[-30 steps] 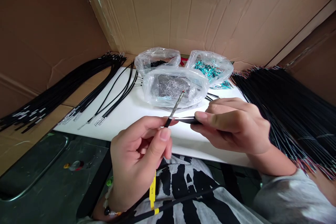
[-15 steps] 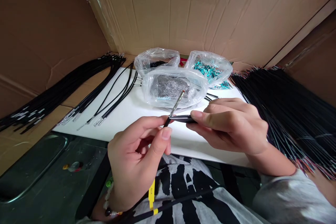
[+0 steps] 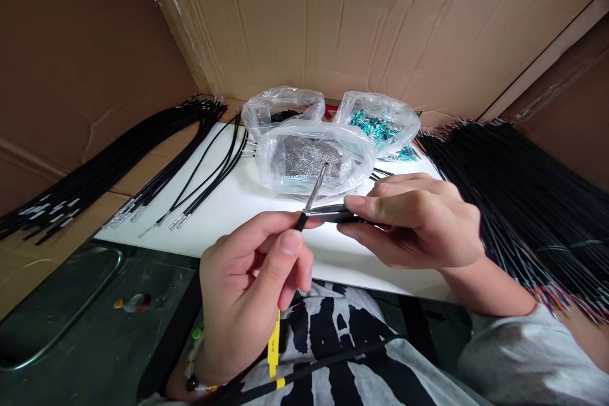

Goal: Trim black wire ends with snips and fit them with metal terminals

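My left hand (image 3: 247,285) is closed, pinching a black cable (image 3: 301,222) between thumb and fingers. Its stripped end, a silver braided section (image 3: 316,189), points up and away from me, with a small dark tip. In my right hand (image 3: 419,222) is a pair of black tweezers (image 3: 328,212), held sideways. The prongs are slightly apart, and their points meet the cable where the black jacket gives way to the silver part. A yellow label (image 3: 273,349) hangs on a cable below my left hand, over my lap.
Clear plastic bags stand at the table's back: one with small silvery pieces (image 3: 311,155), one with teal pieces (image 3: 375,127), one with black pieces (image 3: 285,115). Black cables (image 3: 118,152) lie left on the white board (image 3: 257,200); a big cable bundle (image 3: 528,190) lies right. Cardboard (image 3: 323,25) walls surround the table.
The stripped cable end has shifted slightly left and now tilts a little differently. The tweezers moved left with it, and their prongs now show wider apart.
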`<state>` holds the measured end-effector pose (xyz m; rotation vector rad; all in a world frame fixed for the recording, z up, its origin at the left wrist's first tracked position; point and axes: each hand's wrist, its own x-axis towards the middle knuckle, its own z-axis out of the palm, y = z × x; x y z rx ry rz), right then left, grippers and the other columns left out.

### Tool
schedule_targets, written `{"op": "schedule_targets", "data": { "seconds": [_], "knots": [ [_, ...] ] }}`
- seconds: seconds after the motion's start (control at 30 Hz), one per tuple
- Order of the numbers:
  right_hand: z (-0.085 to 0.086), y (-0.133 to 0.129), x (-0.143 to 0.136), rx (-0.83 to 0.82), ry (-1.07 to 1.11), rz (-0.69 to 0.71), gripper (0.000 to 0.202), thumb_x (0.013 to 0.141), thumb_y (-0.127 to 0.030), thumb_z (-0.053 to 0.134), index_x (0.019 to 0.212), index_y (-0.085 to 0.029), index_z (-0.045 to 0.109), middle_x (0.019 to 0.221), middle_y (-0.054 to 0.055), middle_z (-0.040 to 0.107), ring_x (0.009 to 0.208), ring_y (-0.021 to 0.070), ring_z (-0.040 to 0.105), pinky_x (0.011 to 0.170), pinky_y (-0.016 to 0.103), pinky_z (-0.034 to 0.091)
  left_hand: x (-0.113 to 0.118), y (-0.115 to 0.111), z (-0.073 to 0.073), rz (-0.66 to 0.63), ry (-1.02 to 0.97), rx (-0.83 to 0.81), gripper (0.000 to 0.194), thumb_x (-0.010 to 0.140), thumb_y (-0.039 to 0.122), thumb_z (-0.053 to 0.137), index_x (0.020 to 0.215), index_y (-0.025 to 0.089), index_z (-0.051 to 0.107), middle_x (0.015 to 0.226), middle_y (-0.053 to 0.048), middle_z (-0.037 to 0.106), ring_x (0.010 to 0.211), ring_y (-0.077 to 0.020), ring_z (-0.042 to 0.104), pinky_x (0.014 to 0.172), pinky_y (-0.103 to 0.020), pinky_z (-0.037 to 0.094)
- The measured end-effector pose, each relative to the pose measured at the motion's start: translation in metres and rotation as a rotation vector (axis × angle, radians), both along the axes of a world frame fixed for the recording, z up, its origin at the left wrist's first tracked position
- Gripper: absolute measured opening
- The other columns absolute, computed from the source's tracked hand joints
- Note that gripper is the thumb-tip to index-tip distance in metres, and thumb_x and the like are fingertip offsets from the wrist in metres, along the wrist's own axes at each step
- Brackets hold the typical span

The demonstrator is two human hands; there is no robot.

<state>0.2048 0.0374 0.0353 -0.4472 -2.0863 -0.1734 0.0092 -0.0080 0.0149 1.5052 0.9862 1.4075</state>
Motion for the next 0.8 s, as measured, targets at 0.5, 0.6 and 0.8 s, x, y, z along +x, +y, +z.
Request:
{"op": "schedule_targets", "data": {
  "seconds": [0.5,0.6,0.8],
  "knots": [
    [0.005,-0.009,0.006,-0.053,0.015,0.036,0.01,0.096,-0.011,0.068,0.091,-0.018,0.061,0.057,-0.009,0.043,0.044,0.007,0.037,0.039,0.029,0.032,-0.009,0.003,-0.007,-0.145,-0.122,-0.035,0.03,0.103,0.033,0.057,0.08,0.025,0.075,0.052,0.004,0.061,0.034,-0.0061,0.043,0.031,-0.019,0.028],
    [0.005,-0.007,0.004,-0.042,0.038,0.066,0.011,0.094,-0.009,0.069,0.09,-0.016,0.062,0.058,-0.008,0.047,0.044,0.0064,0.042,0.039,0.027,0.034,-0.01,0.003,-0.009,-0.209,-0.167,-0.073,0.041,0.103,0.036,0.058,0.065,0.021,0.064,0.051,0.003,0.061,0.034,-0.0064,0.043,0.029,-0.019,0.025],
    [0.001,-0.005,-0.003,-0.019,0.04,0.051,0.009,0.097,-0.009,0.065,0.092,-0.017,0.063,0.057,-0.008,0.05,0.043,0.0062,0.04,0.039,0.027,0.035,-0.012,0.004,-0.012,-0.324,-0.209,-0.105,0.035,0.106,0.035,0.051,0.077,0.023,0.067,0.05,0.004,0.057,0.036,-0.0066,0.038,0.033,-0.019,0.025]
  ]
}}
